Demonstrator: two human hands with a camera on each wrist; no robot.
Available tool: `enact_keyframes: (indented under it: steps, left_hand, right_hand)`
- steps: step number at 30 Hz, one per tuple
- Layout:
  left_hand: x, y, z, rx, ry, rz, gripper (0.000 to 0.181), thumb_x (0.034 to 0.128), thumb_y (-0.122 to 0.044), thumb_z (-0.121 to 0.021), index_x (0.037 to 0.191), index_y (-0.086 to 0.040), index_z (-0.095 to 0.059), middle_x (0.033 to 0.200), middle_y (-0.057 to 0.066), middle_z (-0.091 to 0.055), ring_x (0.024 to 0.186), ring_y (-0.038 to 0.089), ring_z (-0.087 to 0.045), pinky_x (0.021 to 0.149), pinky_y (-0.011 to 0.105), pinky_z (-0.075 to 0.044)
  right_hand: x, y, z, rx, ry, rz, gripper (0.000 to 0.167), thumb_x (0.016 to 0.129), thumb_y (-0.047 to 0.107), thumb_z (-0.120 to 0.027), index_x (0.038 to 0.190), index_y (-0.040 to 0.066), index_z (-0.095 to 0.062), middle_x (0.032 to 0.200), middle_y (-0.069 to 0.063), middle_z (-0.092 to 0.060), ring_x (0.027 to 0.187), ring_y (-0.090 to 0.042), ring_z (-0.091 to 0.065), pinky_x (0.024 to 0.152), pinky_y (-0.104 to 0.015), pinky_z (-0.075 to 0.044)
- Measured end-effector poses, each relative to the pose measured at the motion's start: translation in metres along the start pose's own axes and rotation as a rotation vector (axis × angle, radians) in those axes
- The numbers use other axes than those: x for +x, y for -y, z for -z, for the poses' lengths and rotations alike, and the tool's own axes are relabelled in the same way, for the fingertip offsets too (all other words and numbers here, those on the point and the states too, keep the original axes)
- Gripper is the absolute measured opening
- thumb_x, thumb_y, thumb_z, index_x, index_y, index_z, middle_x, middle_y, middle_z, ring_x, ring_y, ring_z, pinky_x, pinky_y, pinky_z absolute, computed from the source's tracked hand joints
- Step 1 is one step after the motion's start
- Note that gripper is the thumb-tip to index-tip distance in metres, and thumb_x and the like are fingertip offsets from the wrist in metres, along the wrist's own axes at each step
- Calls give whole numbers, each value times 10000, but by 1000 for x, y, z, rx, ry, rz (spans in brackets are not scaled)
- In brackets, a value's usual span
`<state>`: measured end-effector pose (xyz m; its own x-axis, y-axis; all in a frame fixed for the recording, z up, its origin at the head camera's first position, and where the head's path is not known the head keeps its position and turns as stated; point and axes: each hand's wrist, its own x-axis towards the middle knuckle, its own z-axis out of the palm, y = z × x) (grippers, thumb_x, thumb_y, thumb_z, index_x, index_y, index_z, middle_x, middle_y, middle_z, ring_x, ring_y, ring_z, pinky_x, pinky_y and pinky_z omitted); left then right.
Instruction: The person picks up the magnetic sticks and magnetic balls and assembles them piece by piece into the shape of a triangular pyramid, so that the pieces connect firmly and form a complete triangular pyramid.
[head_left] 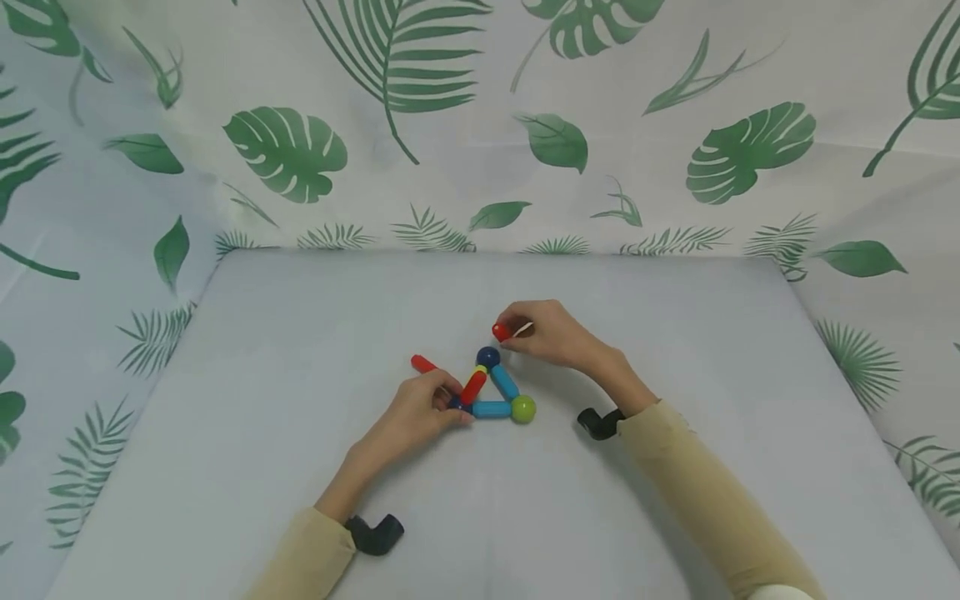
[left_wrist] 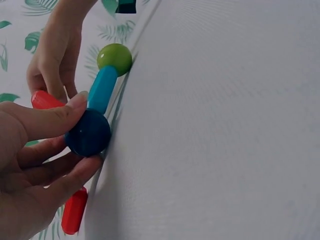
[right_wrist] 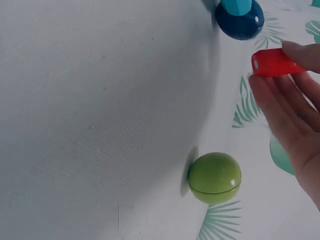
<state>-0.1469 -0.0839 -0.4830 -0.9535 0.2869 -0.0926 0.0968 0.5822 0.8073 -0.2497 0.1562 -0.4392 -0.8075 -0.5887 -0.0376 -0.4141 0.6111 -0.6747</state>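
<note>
A triangle of rods and balls lies on the table: a green ball (head_left: 523, 408), a dark blue ball (head_left: 488, 357) at the top, blue rods (head_left: 492, 409) and a red rod (head_left: 473, 387) with a yellow end. My left hand (head_left: 412, 414) pinches the dark blue ball (left_wrist: 88, 133) at the left corner between thumb and fingers. Another red rod (head_left: 423, 363) extends up and left from behind that hand. Just above and right of the top ball, my right hand (head_left: 558, 335) pinches a red piece (right_wrist: 276, 62), apart from the ball.
The pale table (head_left: 300, 317) surrounds the pieces. Behind it hangs a white cloth (head_left: 450, 175) with green leaf prints. Black devices (head_left: 378, 535) are strapped at both wrists.
</note>
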Motion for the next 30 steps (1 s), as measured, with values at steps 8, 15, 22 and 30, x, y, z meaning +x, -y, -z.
enact_keyframes:
  steps: [8,15,22,30]
  left_hand:
    - [-6,1,1,2,-5,37,343,818,-142,-878,1097,-69,-692,932,11,-680,823,145,-588,775,273,-548]
    - [0,-1,3,-14,6,-3,335,834,-142,-865,1106,-60,-687,952,28,-689,835,157,-600,789,296,-558]
    - [4,-2,2,-22,18,-15,333,841,-147,-859,1107,-51,-682,936,35,-676,830,152,-585,766,266,-531]
    - [6,1,3,-43,27,-2,344,837,-153,-863,1115,-54,-685,938,31,-680,833,150,-593,769,263,-532]
  right_hand:
    - [1,4,-11,170,63,23,230,922,67,-760,1144,69,-699,1111,-86,-739,1085,-246,-707,973,-399,-580]
    - [1,6,-14,174,43,8,236,923,61,-756,1151,89,-701,1115,-81,-743,1086,-254,-717,992,-433,-570]
    - [-4,3,-10,160,94,81,212,921,24,-740,1125,80,-724,1105,-35,-746,1058,-203,-704,999,-408,-566]
    - [-9,6,-13,98,87,170,245,917,-26,-713,1146,59,-728,1141,-57,-763,1117,-248,-717,998,-425,-561]
